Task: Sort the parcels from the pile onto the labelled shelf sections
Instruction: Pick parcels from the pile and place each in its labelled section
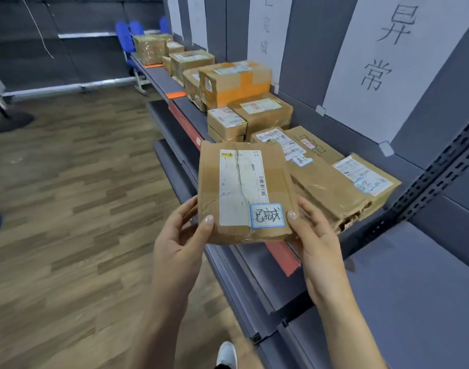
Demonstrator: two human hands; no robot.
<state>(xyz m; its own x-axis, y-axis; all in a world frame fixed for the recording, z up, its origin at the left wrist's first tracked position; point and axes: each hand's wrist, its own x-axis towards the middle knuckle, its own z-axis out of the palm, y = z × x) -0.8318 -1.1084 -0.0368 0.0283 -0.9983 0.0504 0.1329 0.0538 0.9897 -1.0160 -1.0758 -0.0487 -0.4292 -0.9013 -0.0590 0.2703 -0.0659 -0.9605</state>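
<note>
Parcel (244, 193) (flat, labelled) gripped by both hands

Both hands up, forearms extended.
Our left hand (184, 233) and right hand (312, 235) pinch the parcel (244, 193), thumbs on top.

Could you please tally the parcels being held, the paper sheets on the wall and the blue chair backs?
held parcel: 1
wall sheets: 4
blue chair backs: 3
Total: 8
</note>
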